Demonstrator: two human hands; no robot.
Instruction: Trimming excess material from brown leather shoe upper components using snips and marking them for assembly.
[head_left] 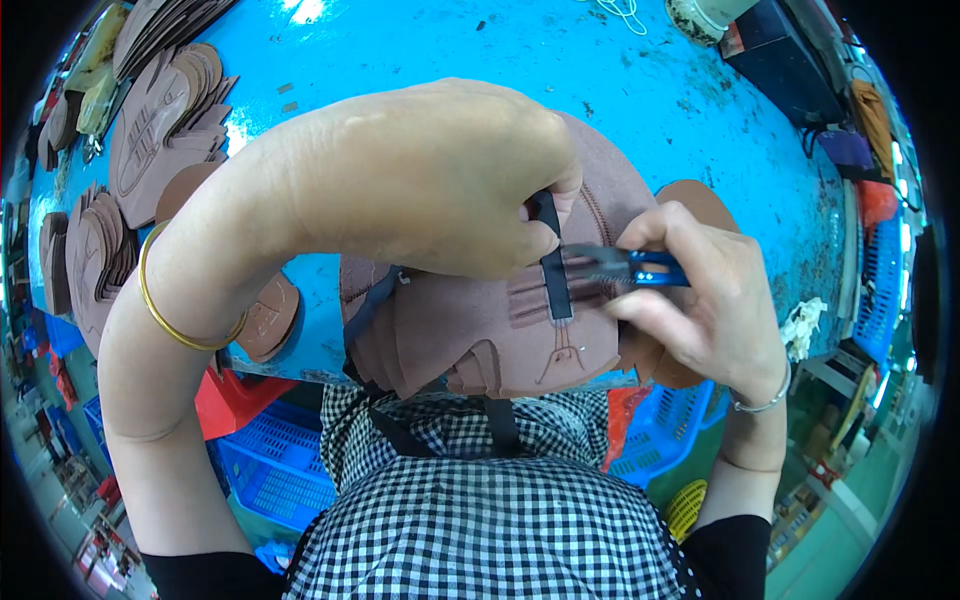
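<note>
Past the checked apron (470,520), the right hand (715,285) grips blue-handled snips (657,268) by a black strap (560,290), seemingly not cut yet, that the left hand (480,170) pinches over a brown piece (450,320), its seam (600,212) looking sewn, on the blue worktop (400,40).

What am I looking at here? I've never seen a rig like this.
There is no machine: these are a person's bare hands, seen from above by a wide fisheye camera on their head, which bends straight edges. The left hand pinches a black strip over layered brown pieces. The right hand holds blue-handled snips, their blurred tips at the strip. More stacked brown pieces lie to the left on the blue tabletop.
</note>
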